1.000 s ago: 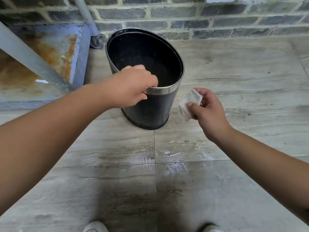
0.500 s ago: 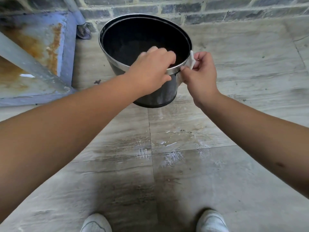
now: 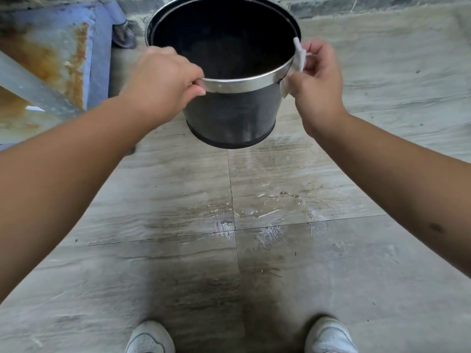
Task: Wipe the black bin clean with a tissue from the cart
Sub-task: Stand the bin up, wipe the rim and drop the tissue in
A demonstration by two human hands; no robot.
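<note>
The black bin (image 3: 230, 115) with a shiny metal rim hangs tilted above the tiled floor, its dark inside facing me. My left hand (image 3: 163, 80) grips the rim at its near left side. My right hand (image 3: 317, 80) holds a white tissue (image 3: 298, 56) pressed against the rim on the right side. Part of the tissue is hidden behind my fingers.
A rusty blue metal base (image 3: 58, 54) with a slanted grey bar (image 3: 38, 90) stands at the left. A pipe foot (image 3: 122, 34) and a brick wall (image 3: 331, 6) lie behind the bin. Wet patches (image 3: 254, 215) mark the floor tiles. My white shoes (image 3: 150, 337) show at the bottom.
The bin has come up off the floor and closer to me. My right hand brought the tissue from beside the bin onto the rim's right side.
</note>
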